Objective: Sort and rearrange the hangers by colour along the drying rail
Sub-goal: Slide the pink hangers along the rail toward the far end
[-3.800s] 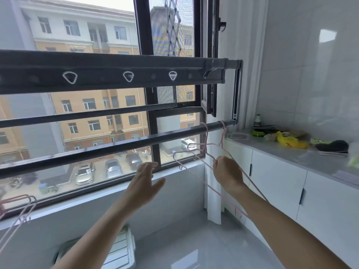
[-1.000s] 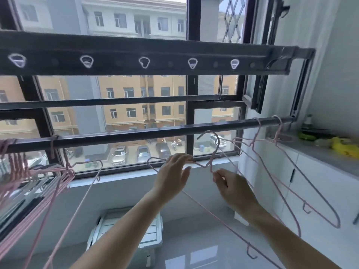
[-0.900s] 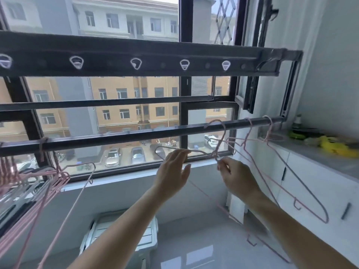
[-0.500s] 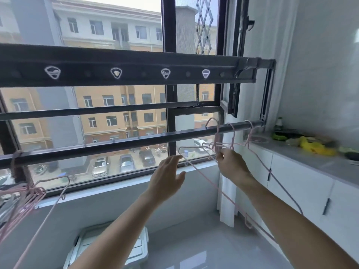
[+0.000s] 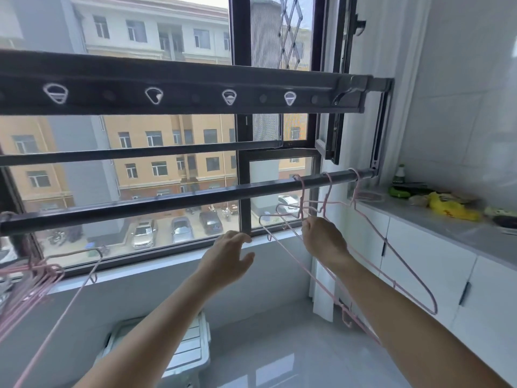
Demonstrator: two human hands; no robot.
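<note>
Left hand (image 5: 226, 259) has drawn back, relaxed; right hand (image 5: 321, 236) still grips the pink hanger (image 5: 302, 197).

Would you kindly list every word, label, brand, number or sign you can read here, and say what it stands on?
Nothing here is legible.
The yellow bag: red print, too blurred to read.
The bottle: label too small to read.
The parked cars: plates too small to read.
The pink hanger in the right hand: no lettering shows.
</note>
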